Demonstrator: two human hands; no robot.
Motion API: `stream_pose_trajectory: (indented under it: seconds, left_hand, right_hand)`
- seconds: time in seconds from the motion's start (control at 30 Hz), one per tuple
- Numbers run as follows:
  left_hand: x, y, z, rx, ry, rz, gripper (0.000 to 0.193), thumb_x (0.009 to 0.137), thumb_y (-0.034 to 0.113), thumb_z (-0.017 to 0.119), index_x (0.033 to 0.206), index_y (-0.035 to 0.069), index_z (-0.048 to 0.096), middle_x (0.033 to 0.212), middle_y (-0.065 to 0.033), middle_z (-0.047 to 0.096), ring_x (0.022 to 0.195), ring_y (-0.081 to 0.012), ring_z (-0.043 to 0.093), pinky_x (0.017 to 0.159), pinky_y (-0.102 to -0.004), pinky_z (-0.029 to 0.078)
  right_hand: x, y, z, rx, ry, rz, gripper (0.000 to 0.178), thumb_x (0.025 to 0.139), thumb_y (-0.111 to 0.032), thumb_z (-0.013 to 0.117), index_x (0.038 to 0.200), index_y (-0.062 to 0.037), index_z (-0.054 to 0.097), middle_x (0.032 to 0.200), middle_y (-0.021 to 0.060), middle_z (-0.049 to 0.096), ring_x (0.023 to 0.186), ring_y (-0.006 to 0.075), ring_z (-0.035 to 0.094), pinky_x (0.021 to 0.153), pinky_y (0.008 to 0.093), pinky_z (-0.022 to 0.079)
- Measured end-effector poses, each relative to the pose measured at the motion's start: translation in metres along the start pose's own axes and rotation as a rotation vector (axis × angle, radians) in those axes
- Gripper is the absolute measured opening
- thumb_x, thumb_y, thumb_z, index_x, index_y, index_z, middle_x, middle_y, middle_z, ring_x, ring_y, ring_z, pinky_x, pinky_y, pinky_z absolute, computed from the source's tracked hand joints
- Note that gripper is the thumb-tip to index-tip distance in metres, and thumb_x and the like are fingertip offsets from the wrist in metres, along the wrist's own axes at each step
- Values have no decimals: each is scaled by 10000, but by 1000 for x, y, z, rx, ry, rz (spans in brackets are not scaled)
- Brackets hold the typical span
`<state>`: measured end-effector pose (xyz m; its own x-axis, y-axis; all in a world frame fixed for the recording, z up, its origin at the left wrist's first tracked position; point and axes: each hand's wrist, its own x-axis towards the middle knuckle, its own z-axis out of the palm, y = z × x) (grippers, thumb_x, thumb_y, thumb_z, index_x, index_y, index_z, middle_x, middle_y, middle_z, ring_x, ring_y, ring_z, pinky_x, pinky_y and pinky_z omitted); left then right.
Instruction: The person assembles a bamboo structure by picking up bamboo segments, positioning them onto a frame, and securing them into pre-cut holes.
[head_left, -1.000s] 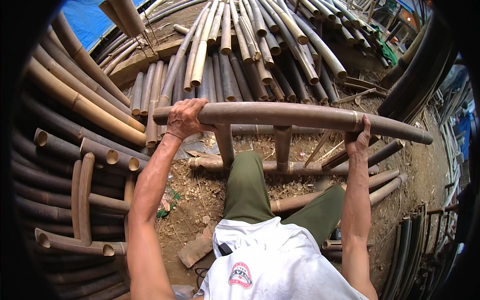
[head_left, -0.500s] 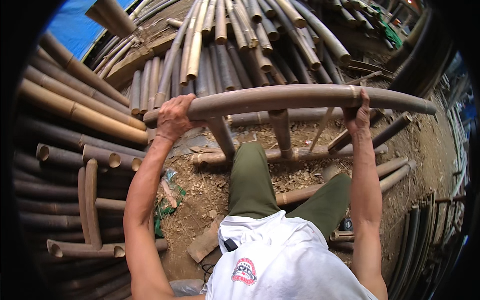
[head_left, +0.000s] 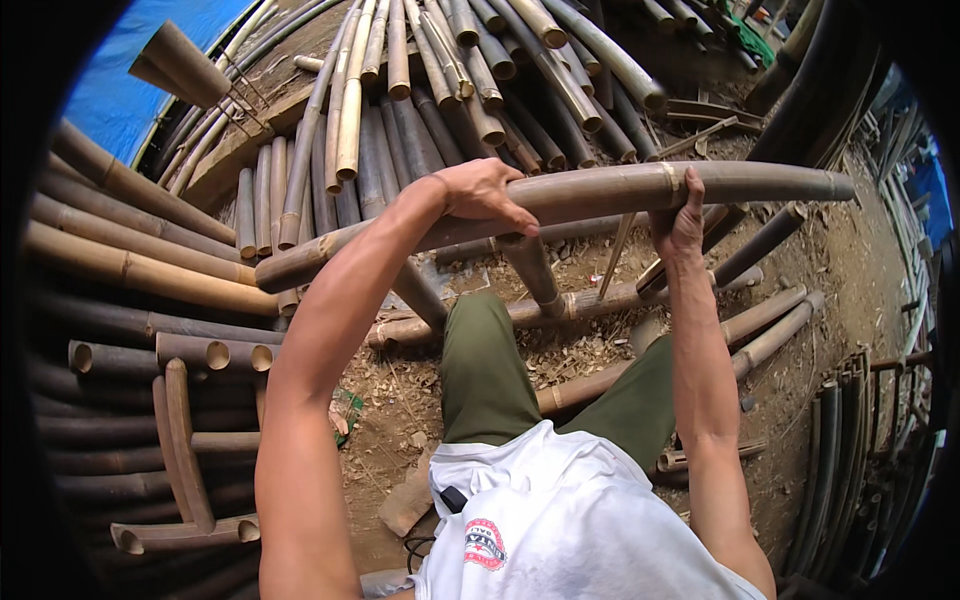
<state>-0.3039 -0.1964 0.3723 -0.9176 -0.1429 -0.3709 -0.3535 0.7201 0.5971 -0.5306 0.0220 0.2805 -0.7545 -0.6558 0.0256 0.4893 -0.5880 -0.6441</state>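
A long brown bamboo pole [head_left: 600,195] lies crosswise in front of me, slightly bowed in the picture. My left hand [head_left: 488,195] is over its middle, thumb down the near side, the other fingertips hidden behind. Farther right my right hand [head_left: 681,225] grips the pole from the near side, thumb up beside a pale joint ring. Short bamboo pieces, among them one upright [head_left: 532,272] and another [head_left: 420,295], run between this pole and a lower bamboo pole [head_left: 600,304]. Together they look like a frame.
Bamboo poles [head_left: 370,130] are piled ahead, and more poles [head_left: 150,265] are stacked on the left. A small bamboo frame [head_left: 183,440] leans there. Two loose poles [head_left: 770,340] lie on the right. Shavings cover the dirt ground [head_left: 400,385] around my knees.
My left hand has moved rightward along the pole, from near its left end to its middle. My right hand keeps its hold by the joint ring. The view has shifted slightly.
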Motion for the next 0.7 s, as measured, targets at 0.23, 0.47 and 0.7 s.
stream_pose_trajectory:
  seconds: [0.23, 0.47, 0.7]
  left_hand:
    - [-31, -9, 15, 108, 143, -19, 760, 652, 490, 860, 1214, 39, 619, 1049, -191, 704, 1002, -317, 676, 887, -394, 520]
    - [-28, 9, 50, 568, 547, -11, 882, 550, 405, 916, 1262, 100, 494, 1080, -146, 648, 1049, -326, 645, 849, -440, 534]
    - [-25, -4, 46, 609, 525, 33, 744, 599, 434, 885, 1126, 53, 523, 992, -169, 664, 929, -349, 678, 796, -450, 545]
  right_hand:
    - [-15, 22, 1, -36, -20, -45, 478, 894, -346, 710, 1232, -65, 521, 1112, 66, 634, 1087, 193, 611, 1010, 361, 485]
    - [4, 23, -11, -30, 56, 34, 521, 878, -392, 729, 1243, -72, 541, 1150, 58, 638, 1077, 197, 627, 999, 367, 502]
    - [0, 27, -7, -122, 120, -7, 584, 877, -445, 724, 1250, -36, 535, 1150, 79, 635, 1086, 214, 625, 991, 375, 501]
